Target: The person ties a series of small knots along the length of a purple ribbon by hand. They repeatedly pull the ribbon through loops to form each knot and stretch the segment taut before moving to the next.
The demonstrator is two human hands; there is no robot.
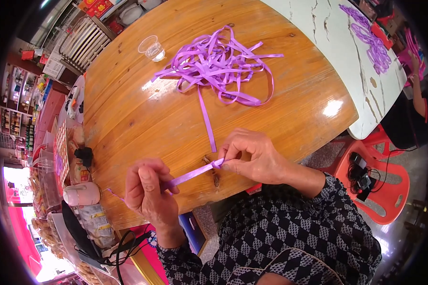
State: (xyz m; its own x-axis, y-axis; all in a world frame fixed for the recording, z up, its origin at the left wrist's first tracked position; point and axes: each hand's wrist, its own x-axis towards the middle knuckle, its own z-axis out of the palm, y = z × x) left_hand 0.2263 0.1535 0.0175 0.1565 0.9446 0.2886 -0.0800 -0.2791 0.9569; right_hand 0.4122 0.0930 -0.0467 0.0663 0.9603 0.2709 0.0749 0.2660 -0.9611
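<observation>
Knotting appears partway: left fingers (149,180) and right fingers (232,146) both clamped on one ribbon (191,177), stretched between them over the table (299,80). Knot (217,164) at right looks formed, tightness unclear; cannot tell if pile (209,66) beyond is done.

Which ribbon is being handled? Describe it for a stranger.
Find the large brown wooden table and look along its near edge. There, stretched between the person's left hand and right hand, is a narrow, shiny purple ribbon. Unlike the tangled purple ribbon heap beyond it, it is held straight, with a knot-like bunch beside the right hand.
</observation>
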